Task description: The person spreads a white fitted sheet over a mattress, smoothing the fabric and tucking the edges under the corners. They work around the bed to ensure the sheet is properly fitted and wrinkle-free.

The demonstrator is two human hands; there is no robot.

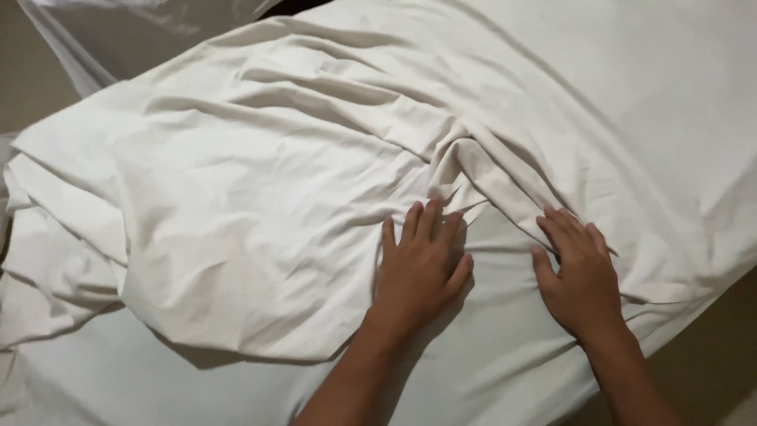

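Sheet: a cream-white loose sheet lies rumpled over most of the bed, its bulk toward the left edge and far side, its folded lower edge running from the left edge toward the hands.
Crease: a thick bunched ridge of cloth runs diagonally from the far middle of the bed down toward the near right edge, ending between and just beyond the two hands.
Left hand: the left hand lies flat, palm down, fingers spread apart, pressing on the sheet; nothing gripped. Its fingertips touch the foot of the ridge.
Right hand: the right hand lies flat, palm down, fingers loosely apart, on the cloth just right of the ridge; nothing gripped.
Key relation: the ridge lies ahead of both hands, away from the person, its long axis slanting far-left to near-right. The left hand is the nearer to its gathered end; the right hand rests alongside its lower flank.
Bed surface: a smoother white under-sheet shows at the near edge below both forearms and along the right side.
Surroundings: a darker floor shows past the near right corner; a pale translucent cloth or plastic lies at the far left corner, kind not determinable.
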